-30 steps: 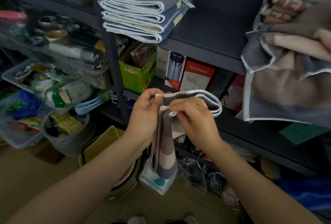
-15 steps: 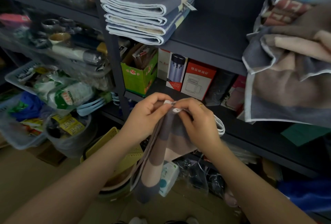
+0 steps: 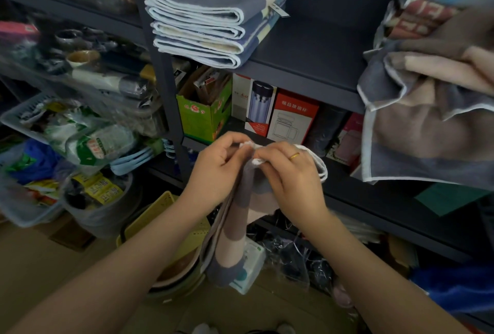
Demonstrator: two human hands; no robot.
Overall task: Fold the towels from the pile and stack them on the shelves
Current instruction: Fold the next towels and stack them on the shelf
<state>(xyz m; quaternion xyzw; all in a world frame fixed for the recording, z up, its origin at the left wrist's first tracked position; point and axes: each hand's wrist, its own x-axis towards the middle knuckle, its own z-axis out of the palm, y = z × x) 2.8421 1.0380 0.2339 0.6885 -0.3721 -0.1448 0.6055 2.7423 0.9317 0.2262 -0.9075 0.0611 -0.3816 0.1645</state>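
Right now the striped towel [image 3: 235, 216] hangs with its long axis running nearly straight down, top edge bunched between the two hands and lower end pointing at the floor, in front of the dark shelf [image 3: 307, 66]. The left hand [image 3: 219, 170] pinches the white hem at the top, thumb and forefinger curled tight on the cloth. The right hand [image 3: 291, 176] meets it, fingertips closed on the same hem, a gold ring [image 3: 294, 156] on one finger; a loop of hem sticks out past that hand's far side. Both grips are narrow, closed on the towel.

On the shelf, above and a little left of the hands, lies a stack of folded towels [image 3: 211, 13], folds facing out. To the right on the same shelf an unfolded pile of towels [image 3: 427, 120] spills over the edge and hangs down.

Below the stack, a green carton [image 3: 203, 117] stands open with packets in it, beside a white and red box [image 3: 292, 120]. Further left a clear basket [image 3: 29, 120] holds plastic-wrapped packets. Under the left forearm a yellow basket [image 3: 152, 216] sits on the floor.
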